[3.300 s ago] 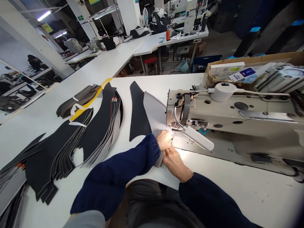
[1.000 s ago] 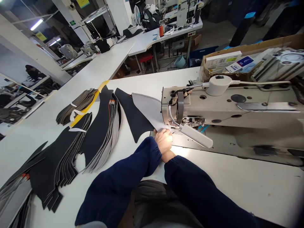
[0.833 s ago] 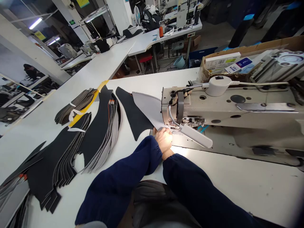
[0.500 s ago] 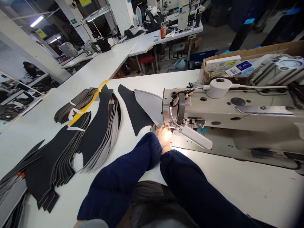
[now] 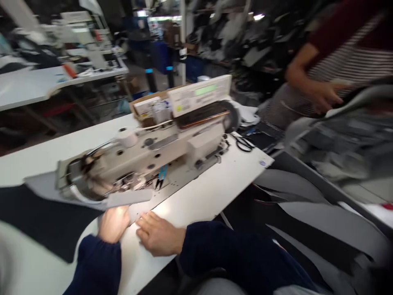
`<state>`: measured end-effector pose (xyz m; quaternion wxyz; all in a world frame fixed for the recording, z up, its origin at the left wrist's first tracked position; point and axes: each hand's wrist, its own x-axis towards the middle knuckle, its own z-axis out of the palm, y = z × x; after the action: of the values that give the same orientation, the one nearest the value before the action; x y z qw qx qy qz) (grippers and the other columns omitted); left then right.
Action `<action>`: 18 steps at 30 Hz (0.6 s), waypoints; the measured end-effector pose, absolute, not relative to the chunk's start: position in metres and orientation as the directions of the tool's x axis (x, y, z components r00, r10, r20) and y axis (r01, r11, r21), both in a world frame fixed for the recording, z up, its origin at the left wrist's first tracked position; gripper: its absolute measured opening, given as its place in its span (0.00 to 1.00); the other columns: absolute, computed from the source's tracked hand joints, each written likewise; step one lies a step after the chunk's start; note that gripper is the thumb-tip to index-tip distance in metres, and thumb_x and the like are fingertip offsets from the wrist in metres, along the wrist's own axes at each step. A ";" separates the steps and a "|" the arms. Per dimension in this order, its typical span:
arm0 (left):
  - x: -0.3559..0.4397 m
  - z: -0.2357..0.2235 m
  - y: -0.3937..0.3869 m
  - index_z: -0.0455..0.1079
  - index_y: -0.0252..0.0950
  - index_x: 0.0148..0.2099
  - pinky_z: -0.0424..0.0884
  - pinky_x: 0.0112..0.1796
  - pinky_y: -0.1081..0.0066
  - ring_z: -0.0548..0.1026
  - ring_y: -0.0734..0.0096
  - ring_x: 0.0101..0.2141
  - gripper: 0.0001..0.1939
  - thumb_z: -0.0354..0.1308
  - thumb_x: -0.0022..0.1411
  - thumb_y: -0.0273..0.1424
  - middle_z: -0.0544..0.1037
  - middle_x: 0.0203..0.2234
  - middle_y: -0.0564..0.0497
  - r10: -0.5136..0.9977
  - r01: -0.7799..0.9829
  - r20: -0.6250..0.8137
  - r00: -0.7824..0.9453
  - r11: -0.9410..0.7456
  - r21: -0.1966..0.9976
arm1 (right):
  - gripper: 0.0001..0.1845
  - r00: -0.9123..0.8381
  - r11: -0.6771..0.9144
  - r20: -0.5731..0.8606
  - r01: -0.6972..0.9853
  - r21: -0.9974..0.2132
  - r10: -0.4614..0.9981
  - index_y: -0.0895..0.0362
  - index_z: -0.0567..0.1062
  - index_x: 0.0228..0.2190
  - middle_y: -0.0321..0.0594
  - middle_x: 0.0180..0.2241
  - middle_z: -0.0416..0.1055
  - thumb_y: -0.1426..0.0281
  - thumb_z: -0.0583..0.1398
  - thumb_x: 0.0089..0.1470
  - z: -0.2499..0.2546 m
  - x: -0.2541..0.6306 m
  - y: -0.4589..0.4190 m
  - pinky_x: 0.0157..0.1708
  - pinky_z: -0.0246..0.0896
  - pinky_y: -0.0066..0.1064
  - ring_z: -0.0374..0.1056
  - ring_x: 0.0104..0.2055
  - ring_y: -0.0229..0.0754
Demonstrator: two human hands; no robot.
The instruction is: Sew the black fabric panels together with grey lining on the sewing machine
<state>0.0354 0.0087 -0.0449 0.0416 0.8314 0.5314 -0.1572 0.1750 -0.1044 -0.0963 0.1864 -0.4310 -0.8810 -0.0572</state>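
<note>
My left hand (image 5: 113,225) rests at the right end of a black fabric panel (image 5: 46,221), just below the sewing machine's (image 5: 168,143) needle area. Its fingertips are hidden beneath the white lamp bar (image 5: 130,198). A small grey strip of material (image 5: 134,212) shows between my two hands. My right hand (image 5: 159,233) lies palm down on the white table, fingers extended and holding nothing, with their tips by that strip. Grey fabric (image 5: 41,186) extends behind the black panel and passes under the machine head. Blue-handled thread snips (image 5: 161,175) lie on the machine bed.
Black scissors (image 5: 243,143) lie at the table's (image 5: 196,200) right end. Behind the machine stands a cardboard box (image 5: 138,110) beside a control panel (image 5: 201,92). Grey and black cut pieces (image 5: 325,217) fill the right side, near another person's hand (image 5: 325,94).
The view has swung right, bringing the control panel, scissors and other person into sight. My right hand now lies apart from my left, which stays near the needle area.
</note>
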 end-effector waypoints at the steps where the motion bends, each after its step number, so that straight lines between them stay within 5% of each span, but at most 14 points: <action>1: 0.034 -0.052 0.012 0.75 0.36 0.46 0.69 0.42 0.68 0.75 0.59 0.44 0.18 0.43 0.64 0.24 0.78 0.40 0.43 0.862 0.882 -0.287 0.417 -0.461 -0.102 | 0.17 -0.539 0.598 0.370 0.799 -0.060 0.757 0.64 0.73 0.40 0.53 0.53 0.66 0.64 0.51 0.62 -0.096 0.180 -0.109 0.57 0.50 0.44 0.58 0.57 0.53; 6: 0.021 -0.065 0.009 0.73 0.37 0.53 0.70 0.39 0.69 0.75 0.58 0.44 0.21 0.43 0.63 0.28 0.76 0.48 0.45 0.866 0.868 -0.222 0.449 -0.481 -0.123 | 0.14 -0.561 0.604 0.326 0.796 -0.041 0.761 0.60 0.73 0.35 0.52 0.50 0.68 0.64 0.52 0.62 -0.090 0.180 -0.122 0.52 0.55 0.39 0.61 0.53 0.47; 18: 0.017 -0.071 -0.004 0.72 0.43 0.55 0.71 0.37 0.69 0.75 0.60 0.41 0.21 0.44 0.65 0.31 0.76 0.45 0.49 0.934 0.935 -0.122 0.335 -0.346 -0.083 | 0.09 -0.575 0.633 0.336 0.769 -0.090 0.746 0.58 0.72 0.30 0.50 0.47 0.69 0.70 0.54 0.59 -0.087 0.177 -0.135 0.46 0.58 0.38 0.62 0.50 0.46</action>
<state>0.0171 -0.0040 -0.0708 0.0010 0.8169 0.5720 -0.0741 0.1770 -0.1347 -0.0872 0.1735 -0.4272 -0.8867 -0.0329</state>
